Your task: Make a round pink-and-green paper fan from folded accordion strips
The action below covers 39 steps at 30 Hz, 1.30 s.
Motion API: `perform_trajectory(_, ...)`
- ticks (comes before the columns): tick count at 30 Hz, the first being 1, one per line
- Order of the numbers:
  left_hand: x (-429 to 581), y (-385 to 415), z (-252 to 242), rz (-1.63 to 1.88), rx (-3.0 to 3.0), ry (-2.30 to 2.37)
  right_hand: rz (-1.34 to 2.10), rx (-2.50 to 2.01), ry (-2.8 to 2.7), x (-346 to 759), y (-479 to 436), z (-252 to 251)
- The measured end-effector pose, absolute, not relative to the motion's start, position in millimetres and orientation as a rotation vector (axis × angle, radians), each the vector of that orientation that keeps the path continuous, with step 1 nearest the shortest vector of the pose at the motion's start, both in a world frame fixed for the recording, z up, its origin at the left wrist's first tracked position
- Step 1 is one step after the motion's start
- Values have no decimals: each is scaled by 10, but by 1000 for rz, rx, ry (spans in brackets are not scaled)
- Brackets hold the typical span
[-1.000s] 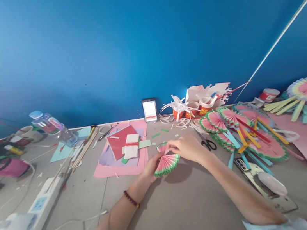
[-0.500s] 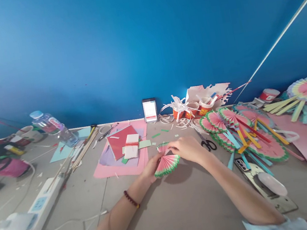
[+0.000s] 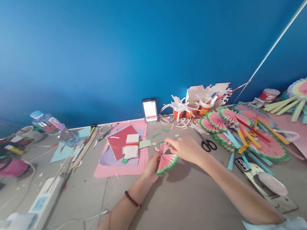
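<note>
A pleated paper fan (image 3: 167, 163), pink with a green and white edge, is held above the table, partly spread with a gap on its right side. My left hand (image 3: 152, 166) is closed around the fan's left side. My right hand (image 3: 187, 149) has its fingertips closed at the fan's upper right, near its middle; the exact grip is partly hidden. Behind the left hand lie pink, purple and red paper sheets (image 3: 117, 137) with a white packet (image 3: 132, 145) on top. Black-handled scissors (image 3: 208, 145) lie right of my right hand.
Finished pleated fans (image 3: 268, 146) with paper strips are heaped at the right, beside a phone (image 3: 283, 201) and a white mouse (image 3: 272, 184). Paper cups (image 3: 191, 110) and a small screen (image 3: 150, 111) stand by the wall. A power strip (image 3: 32, 219) and a bottle (image 3: 54, 126) are left.
My right fingers have shifted slightly left and up along the fan. The fan has tilted a little, and my left hand has moved slightly right with it.
</note>
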<state>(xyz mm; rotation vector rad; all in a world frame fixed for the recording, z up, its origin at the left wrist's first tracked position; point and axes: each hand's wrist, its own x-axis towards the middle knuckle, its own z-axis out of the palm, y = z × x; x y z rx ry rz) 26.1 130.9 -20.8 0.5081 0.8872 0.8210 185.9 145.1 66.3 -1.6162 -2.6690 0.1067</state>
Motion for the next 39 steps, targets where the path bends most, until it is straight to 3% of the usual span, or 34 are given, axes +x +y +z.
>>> perform_trajectory(17,320,1262,-183,895,601,734,441,-1492,-2736,1884,1398,699)
perform_trajectory(39,279,1279,-184,779,725,776,426,-1562,-2613,1982,1424,790)
